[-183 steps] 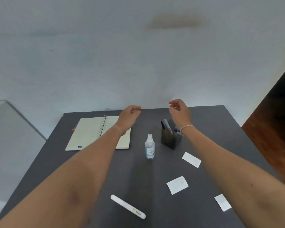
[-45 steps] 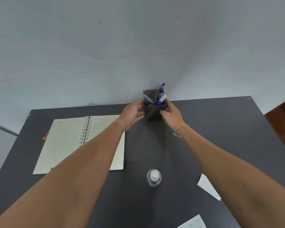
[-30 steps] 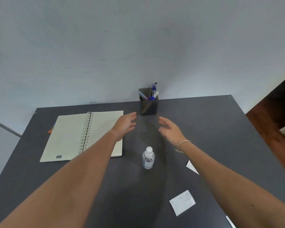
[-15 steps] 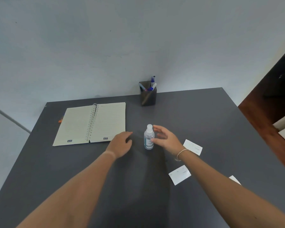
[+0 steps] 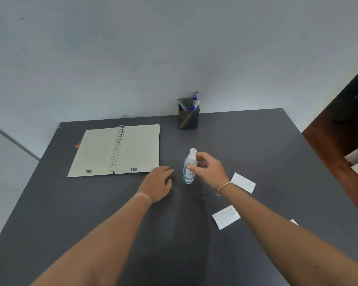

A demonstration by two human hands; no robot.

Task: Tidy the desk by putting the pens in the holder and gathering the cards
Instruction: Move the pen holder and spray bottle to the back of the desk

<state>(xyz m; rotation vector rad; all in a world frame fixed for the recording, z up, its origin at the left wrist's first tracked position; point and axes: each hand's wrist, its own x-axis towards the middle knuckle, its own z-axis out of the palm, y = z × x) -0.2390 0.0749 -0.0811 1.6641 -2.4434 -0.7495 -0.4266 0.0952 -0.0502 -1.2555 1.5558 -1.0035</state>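
While upright, bottle (image 5: 189, 168) meets curled right hand (image 5: 210, 171)

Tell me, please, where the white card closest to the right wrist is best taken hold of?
That card lies flat on the desk, so there is no raised edge to pinch. Probably best: come from above with the right hand, press a fingertip on its near corner, slide it until an edge lifts, then close the grip on that long edge.

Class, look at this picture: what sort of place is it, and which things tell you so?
Probably a study or office desk: a dark desk against a plain wall, with an open spiral notebook and a pen holder.
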